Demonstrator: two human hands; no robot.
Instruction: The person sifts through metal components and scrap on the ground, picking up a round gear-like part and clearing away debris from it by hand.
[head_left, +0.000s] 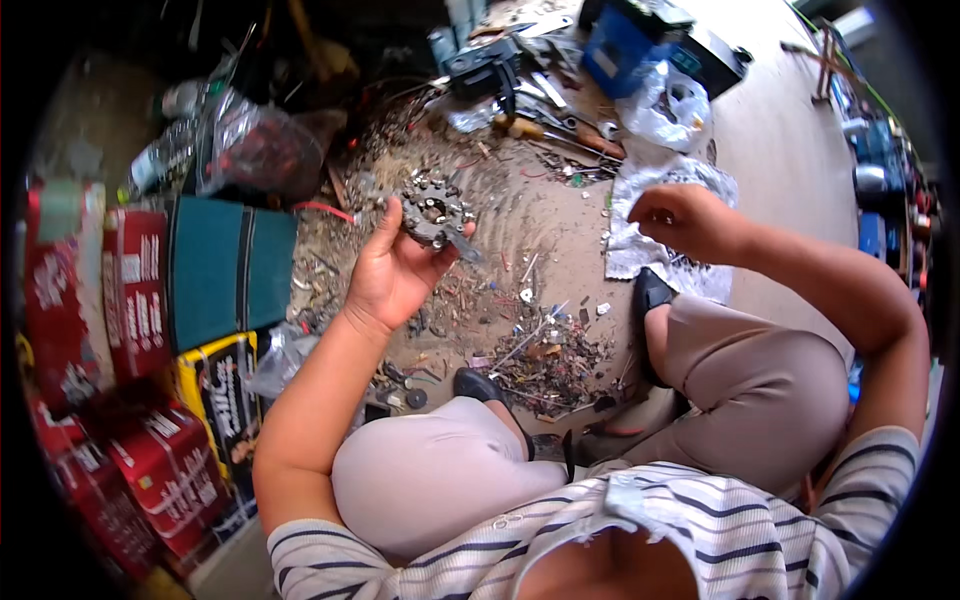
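Note:
My left hand [392, 265] holds up a round, dark metal part [436, 210] with a central hole and several studs around its ring, like an alternator's rectifier plate. The thumb grips its left side while the fingers reach beneath it. A flat grey tab juts from the part's lower right. To the right, my right hand [688, 222] hangs over a crumpled white sheet [628, 250] with small dark bits on it. Its fingers are curled together, and whatever they pinch, if anything, I cannot make out.
Small scrap [560, 365] litters the floor between my feet. Wrenches and screwdrivers [570, 135] lie ahead, near a blue battery-like box [620, 55] and a white plastic bag [670, 105]. Red cartons [135, 290] and a green box [205, 270] stand at left, below bagged bottles [170, 150].

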